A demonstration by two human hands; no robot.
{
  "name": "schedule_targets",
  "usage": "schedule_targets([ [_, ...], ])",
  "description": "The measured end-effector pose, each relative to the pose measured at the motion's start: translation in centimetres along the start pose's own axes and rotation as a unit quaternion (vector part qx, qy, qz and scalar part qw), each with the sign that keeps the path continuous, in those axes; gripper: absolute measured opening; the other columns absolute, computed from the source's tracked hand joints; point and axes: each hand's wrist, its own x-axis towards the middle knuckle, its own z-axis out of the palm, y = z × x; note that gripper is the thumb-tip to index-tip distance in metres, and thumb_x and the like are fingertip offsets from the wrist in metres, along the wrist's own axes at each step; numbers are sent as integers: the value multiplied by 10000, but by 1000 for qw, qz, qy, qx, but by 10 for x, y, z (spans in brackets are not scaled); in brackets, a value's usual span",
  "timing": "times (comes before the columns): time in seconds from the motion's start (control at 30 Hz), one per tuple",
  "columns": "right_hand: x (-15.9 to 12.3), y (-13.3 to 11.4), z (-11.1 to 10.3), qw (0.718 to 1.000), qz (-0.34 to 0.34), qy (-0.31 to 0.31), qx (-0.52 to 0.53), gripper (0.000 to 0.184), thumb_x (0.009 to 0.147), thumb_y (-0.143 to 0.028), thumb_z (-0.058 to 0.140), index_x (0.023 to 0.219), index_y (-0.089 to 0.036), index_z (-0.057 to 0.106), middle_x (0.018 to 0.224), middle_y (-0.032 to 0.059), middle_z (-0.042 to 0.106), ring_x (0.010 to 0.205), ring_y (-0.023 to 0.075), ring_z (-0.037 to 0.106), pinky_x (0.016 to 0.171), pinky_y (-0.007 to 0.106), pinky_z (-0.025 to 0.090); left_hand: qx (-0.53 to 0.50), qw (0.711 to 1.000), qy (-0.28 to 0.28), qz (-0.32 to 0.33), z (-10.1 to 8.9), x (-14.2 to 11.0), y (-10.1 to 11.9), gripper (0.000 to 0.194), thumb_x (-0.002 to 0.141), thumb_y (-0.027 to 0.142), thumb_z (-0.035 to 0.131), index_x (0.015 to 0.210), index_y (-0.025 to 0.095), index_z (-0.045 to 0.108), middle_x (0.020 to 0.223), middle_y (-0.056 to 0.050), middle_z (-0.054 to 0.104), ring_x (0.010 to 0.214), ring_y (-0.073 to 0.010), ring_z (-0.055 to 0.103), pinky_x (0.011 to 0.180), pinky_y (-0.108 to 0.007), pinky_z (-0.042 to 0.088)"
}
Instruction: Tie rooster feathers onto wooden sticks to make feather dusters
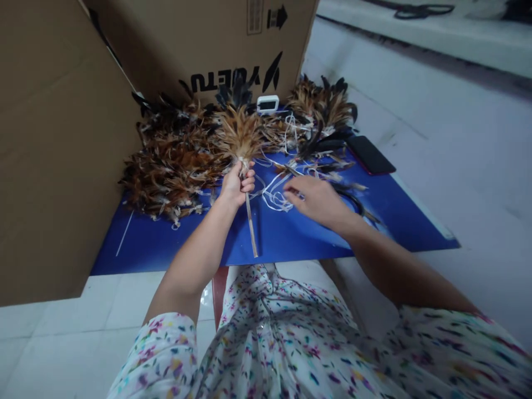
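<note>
My left hand (238, 185) is closed round a thin wooden stick (251, 224) just below a tuft of brown feathers (241, 136) tied to its top; the stick points down toward me over the blue mat (291, 233). My right hand (318, 200) lies palm down on the mat, fingers reaching among loose white strings (274, 197) and stray feathers. Whether those fingers pinch a string is hidden.
A heap of brown and black feathers (170, 160) covers the mat's left and far side. Large cardboard boxes (54, 138) stand at the left and behind. A small white device (267, 104) and a dark phone (371, 155) sit near the mat's far edge.
</note>
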Motion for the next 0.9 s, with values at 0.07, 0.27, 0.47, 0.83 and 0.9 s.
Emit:
schedule_targets([
  [0.07,-11,21,-9,991,70,7,-114,213,885,-235,497,988,-144,660,1010,150,690,976,278,616,831,369,456,-3,1000,8,6,-1,1,2,392,1006,364,318,810,122,557,530,49,409,336,4,252,316,-107,127],
  [0.27,-35,64,-20,953,186,-100,-215,263,875,-338,531,1061,-181,630,1038,128,698,795,245,643,628,319,417,6,999,16,28,-3,4,3,377,995,362,348,794,125,560,518,48,415,332,-6,260,305,-114,140],
  [0.47,-36,66,-19,955,203,-108,-189,355,812,-230,553,1159,-158,534,882,104,701,696,245,626,589,318,380,21,998,21,52,-2,2,5,377,998,358,330,803,132,561,530,46,429,338,-10,269,315,-120,146],
  [0.83,-57,58,-16,976,196,87,-38,275,782,-174,489,1056,-175,507,1020,137,617,888,236,607,777,366,487,25,998,22,62,-6,5,5,360,987,374,370,804,139,572,533,45,440,336,-10,278,319,-131,149],
  [0.9,-61,56,-19,966,223,131,2,250,778,-190,525,1027,-187,503,961,115,621,833,206,607,760,349,497,29,997,25,61,-6,5,6,359,988,377,371,807,138,569,534,47,439,337,-7,278,323,-126,147],
])
